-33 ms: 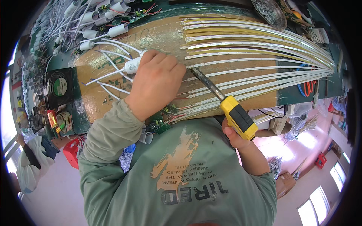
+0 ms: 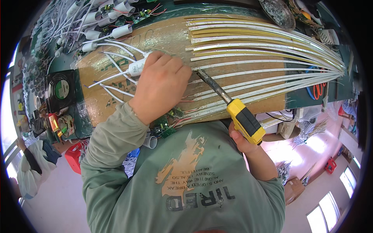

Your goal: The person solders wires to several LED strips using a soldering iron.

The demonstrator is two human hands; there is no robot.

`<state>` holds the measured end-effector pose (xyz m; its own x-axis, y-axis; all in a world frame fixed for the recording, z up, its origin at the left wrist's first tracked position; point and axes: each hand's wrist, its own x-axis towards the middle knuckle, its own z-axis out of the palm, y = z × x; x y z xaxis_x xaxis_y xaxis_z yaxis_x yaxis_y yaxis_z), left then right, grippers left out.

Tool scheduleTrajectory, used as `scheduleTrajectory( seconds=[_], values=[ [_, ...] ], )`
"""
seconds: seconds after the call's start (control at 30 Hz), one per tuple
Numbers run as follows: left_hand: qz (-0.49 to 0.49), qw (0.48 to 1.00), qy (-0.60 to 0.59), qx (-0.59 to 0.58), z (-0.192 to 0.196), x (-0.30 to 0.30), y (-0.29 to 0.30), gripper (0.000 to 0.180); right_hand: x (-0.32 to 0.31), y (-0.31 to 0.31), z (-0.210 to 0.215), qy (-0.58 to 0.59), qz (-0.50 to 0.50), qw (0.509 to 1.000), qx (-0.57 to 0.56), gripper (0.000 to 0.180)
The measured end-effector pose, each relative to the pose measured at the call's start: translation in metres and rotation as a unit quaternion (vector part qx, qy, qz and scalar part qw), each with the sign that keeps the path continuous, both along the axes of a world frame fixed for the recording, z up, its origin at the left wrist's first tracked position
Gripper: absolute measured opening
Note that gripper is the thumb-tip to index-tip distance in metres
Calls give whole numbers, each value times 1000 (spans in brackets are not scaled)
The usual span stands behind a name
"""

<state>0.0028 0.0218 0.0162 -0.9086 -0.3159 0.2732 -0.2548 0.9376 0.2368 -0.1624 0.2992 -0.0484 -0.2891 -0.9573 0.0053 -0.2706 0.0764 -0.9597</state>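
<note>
My right hand (image 2: 241,140) is closed round the handle of a yellow and black soldering iron (image 2: 245,121). Its dark metal tip points up and left, ending beside the fingertips of my left hand (image 2: 162,86). Those left fingers are pinched together over the near ends of the white LED strips (image 2: 248,72); what is between them is hidden. Partly behind the left hand lies a white cylindrical housing (image 2: 136,68) with a white cable. Below that hand, small green circuit boards (image 2: 166,128) with red wires lie by the strip ends.
A brown cardboard sheet (image 2: 93,105) lies under the work. Many white housings with cables (image 2: 92,35) are piled at the far left. A black fan (image 2: 61,90) stands at the left, and a metal dish (image 2: 278,13) sits at the far right. Orange and blue cable loops (image 2: 316,91) are at the right.
</note>
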Motion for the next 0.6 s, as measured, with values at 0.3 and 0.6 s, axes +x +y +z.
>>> scheduleTrajectory(
  seconds=[0.3, 0.6],
  values=[
    [-7, 1000, 7, 2, -2, 0, 1, 18, 0, 3, -2, -18, -23, 999, 20, 37],
    [-6, 1000, 12, 5, -3, 0, 1, 18, -1, 0, 1, 19, -11, 1000, 8, 32]
  ],
)
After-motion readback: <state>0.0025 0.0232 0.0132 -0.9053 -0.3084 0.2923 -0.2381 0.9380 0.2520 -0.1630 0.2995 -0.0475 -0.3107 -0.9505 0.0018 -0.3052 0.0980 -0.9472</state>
